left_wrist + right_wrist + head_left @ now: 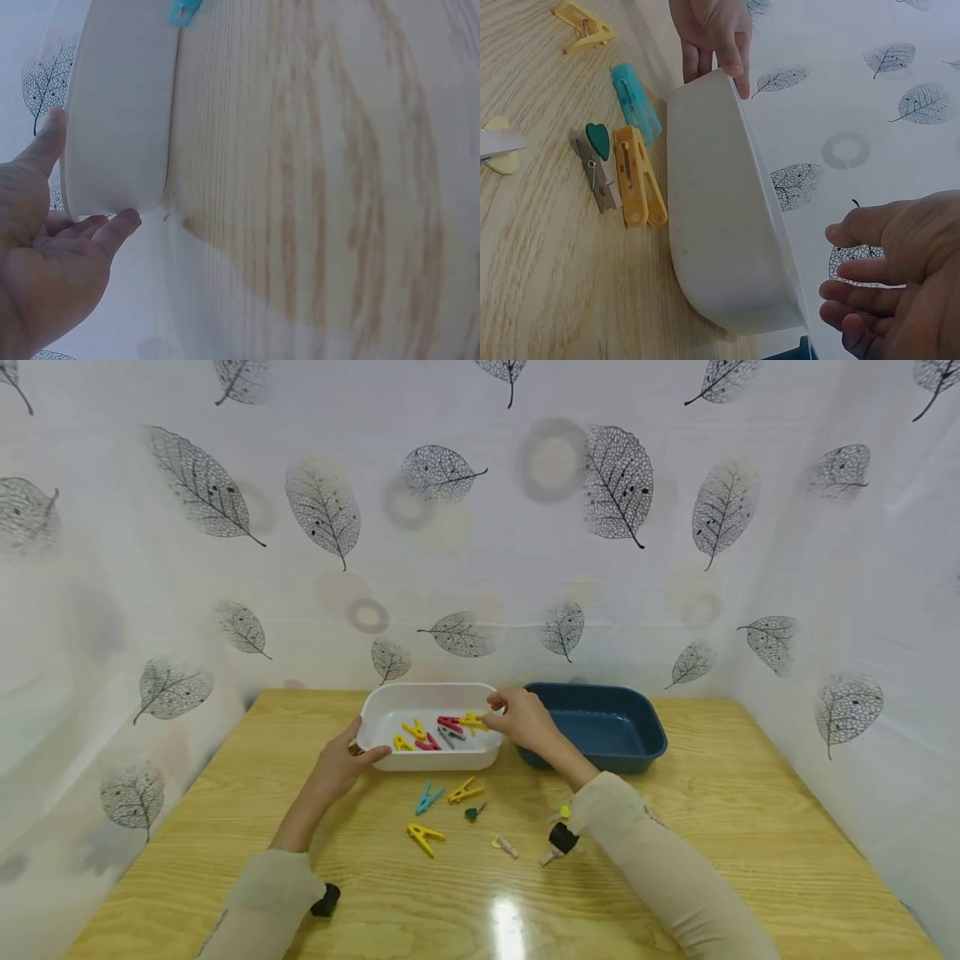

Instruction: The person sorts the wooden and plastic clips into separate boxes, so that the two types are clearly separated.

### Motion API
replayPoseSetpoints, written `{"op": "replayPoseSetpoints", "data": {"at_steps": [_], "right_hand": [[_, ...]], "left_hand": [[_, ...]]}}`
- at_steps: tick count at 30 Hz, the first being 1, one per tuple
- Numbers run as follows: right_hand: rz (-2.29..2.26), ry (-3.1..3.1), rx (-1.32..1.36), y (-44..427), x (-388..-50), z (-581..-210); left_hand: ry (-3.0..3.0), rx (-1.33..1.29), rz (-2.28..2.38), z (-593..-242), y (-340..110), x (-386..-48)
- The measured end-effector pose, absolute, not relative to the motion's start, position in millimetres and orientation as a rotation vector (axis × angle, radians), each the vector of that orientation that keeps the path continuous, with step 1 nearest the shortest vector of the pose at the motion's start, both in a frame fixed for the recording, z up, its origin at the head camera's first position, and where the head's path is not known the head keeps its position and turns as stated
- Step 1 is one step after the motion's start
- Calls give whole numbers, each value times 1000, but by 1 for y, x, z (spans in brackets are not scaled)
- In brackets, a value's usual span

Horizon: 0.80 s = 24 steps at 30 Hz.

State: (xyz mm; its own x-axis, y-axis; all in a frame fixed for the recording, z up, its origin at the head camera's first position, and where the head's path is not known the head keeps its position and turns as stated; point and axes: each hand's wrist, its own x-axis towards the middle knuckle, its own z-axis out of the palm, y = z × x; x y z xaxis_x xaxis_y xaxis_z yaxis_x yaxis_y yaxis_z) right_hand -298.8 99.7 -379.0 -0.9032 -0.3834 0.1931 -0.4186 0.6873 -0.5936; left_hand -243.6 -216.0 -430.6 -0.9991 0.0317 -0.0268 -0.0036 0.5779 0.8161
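My left hand grips the left end of the white tray, its thumb at the rim and fingers against the outer wall. Several yellow, red and grey clips lie inside the tray. Over the tray's right end is my right hand, its fingers spread with nothing visible between them in the right wrist view. A yellow clip lies in the tray close to those fingertips, beside a red clip.
A dark blue tray stands right of the white one. In front lie a turquoise clip, yellow clips, a wooden peg with a green heart and other small pegs. Leaf-patterned cloth surrounds the table.
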Motion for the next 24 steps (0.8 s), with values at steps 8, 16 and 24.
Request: {"op": "replayPoseSetpoints", "data": {"at_steps": [8,16,24], "right_hand": [[1024,-2837,658,101,-299,-383],[1073,-2801,705,99,-292,-381],[1121,-2746,748,101,-281,-381]], "left_hand": [[2756,30,1426,-431,-216,-243],[2755,34,1415,-432,-216,-243],[2758,42,1425,-432,-217,-243]]}}
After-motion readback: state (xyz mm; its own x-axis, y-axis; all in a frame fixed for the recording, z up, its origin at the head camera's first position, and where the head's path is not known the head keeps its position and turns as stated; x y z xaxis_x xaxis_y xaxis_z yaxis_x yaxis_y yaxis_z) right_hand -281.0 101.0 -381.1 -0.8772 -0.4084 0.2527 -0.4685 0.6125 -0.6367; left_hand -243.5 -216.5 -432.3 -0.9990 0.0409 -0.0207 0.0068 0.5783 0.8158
